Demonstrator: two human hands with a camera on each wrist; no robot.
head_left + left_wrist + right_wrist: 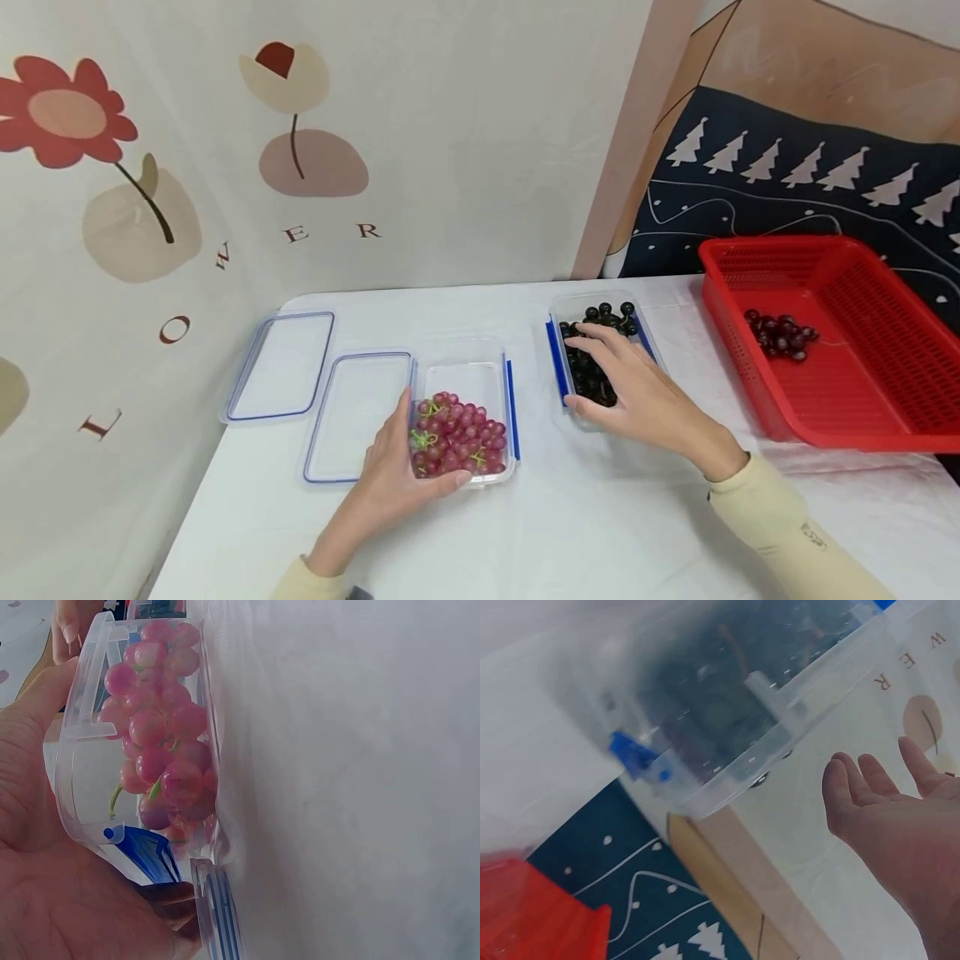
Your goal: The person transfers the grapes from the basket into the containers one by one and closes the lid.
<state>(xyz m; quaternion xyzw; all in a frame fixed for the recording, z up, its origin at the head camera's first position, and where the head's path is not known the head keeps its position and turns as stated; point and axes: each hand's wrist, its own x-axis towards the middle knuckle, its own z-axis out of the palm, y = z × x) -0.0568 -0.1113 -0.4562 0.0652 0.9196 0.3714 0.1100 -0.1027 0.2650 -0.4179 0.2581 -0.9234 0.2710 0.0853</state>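
On white table, left hand (393, 471) grips clear plastic box of red grapes (463, 419) — right hand (637, 385), fingers spread flat, over clear box of dark grapes (597, 354); both boxes filled, two clear blue-rimmed lids (356, 414) off — small dark bunch (780, 334) left in red plastic basket (862, 392)

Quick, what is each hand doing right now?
Left hand: holds the box of red grapes.
Right hand: open, fingers straight over the box of dark grapes, holding nothing.

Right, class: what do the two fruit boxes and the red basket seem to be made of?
Box of red grapes and box of dark grapes: likely clear glossy plastic, see-through walls, blue clips. Red basket: apparently moulded plastic, fine mesh walls, slight sheen.
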